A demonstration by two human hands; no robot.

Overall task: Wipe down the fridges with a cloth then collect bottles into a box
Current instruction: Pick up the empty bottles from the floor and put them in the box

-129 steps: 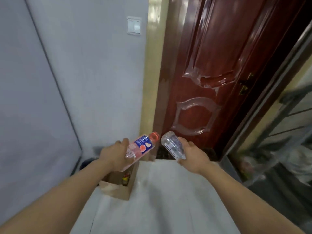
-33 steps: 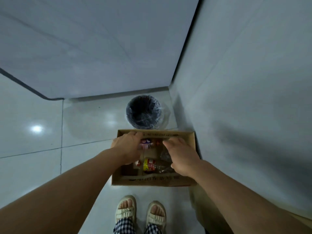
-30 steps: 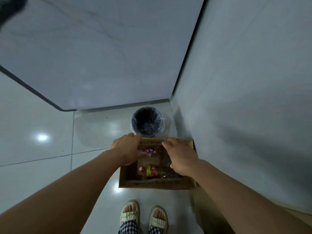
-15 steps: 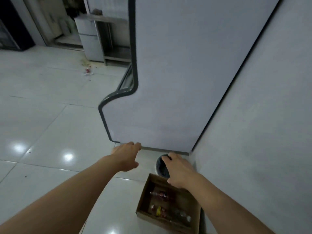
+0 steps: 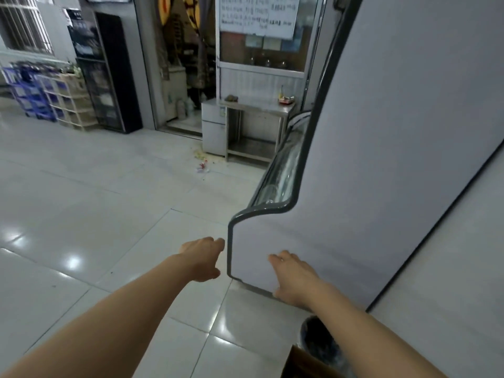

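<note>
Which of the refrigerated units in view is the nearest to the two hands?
The large grey display fridge on the right: both hands, left hand and right hand, reach out before its side panel, unlike the small white fridge far behind.

Our two bare arms reach forward from the lower corners of the frame; the left hand (image 5: 201,259) and right hand (image 5: 293,278) hang at lower centre, fingers relaxed, holding nothing

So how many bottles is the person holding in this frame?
0. The left hand and right hand both hang open and hold nothing. Only a corner of the box shows; bottles inside may be hidden.
</note>
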